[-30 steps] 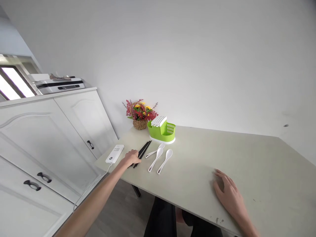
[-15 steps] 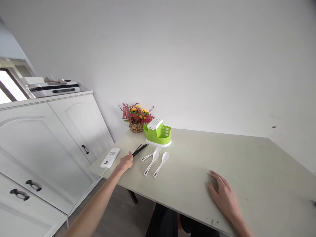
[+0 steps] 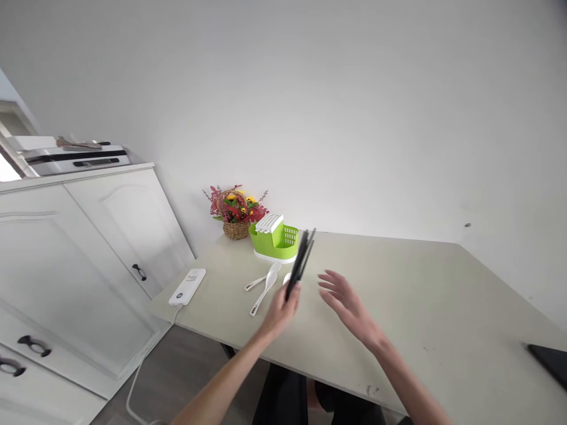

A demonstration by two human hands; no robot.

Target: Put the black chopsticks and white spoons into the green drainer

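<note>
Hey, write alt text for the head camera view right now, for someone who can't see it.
The left hand holds a bundle of black chopsticks over a pale table, with the empty right hand open beside it. Nearby are white spoons, a green-and-white caddy, and a basket of red and yellow flowers.

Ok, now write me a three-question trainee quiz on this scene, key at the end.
1. Which hand holds the black chopsticks?
2. True or false: the wicker flower basket stands to the left of the green caddy, as seen in the picture.
3. Fill in the blank: a white ____ trails from the near end of the flat white device.

Key:
1. The left hand.
2. True.
3. Cable.
</note>
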